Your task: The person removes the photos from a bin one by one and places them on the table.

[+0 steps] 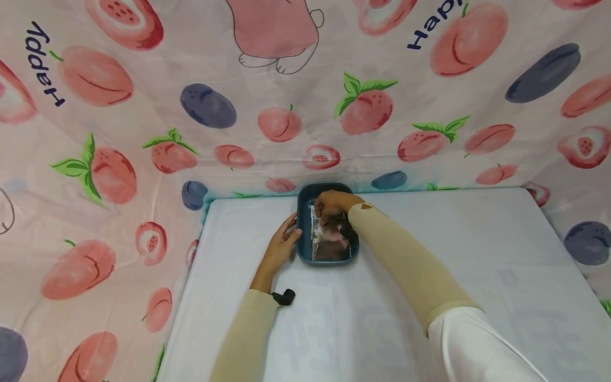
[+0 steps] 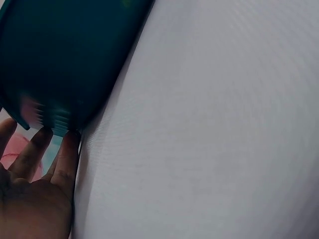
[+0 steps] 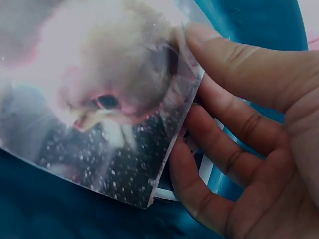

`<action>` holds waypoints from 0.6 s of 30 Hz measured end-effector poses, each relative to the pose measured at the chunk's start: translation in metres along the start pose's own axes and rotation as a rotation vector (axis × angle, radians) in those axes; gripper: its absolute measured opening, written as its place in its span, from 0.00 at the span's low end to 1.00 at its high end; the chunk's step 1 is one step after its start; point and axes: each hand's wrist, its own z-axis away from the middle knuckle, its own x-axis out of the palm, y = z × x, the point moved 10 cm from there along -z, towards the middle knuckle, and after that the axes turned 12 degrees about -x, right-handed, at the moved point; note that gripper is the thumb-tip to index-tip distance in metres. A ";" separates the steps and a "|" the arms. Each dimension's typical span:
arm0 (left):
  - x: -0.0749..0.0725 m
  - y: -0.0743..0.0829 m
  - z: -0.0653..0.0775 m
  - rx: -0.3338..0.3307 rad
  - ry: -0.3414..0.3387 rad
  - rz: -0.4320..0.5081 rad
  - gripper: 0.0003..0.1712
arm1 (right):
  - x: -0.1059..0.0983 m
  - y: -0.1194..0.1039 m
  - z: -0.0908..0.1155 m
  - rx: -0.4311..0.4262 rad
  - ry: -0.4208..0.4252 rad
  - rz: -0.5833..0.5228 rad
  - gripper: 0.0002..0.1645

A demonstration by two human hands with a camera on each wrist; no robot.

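Observation:
A dark teal tray with rounded corners sits at the far edge of the white table. Inside lies a glossy printed picture showing a pale animal, with another white-edged sheet partly visible beneath it. My right hand reaches into the tray and pinches the picture's edge, thumb on top and curled fingers underneath. Along the tray's left side is my left hand, thumb near the rim. In the left wrist view its extended fingers touch the tray's outer wall.
A white cloth covers the table. Behind and beside it hangs a pink fruit-print curtain, close to the tray's far end. A small black camera is strapped to the left wrist, and another black camera overlaps the picture.

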 end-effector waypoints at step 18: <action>-0.001 0.001 0.001 0.010 -0.001 -0.003 0.32 | -0.005 -0.009 0.002 -0.064 -0.019 0.007 0.04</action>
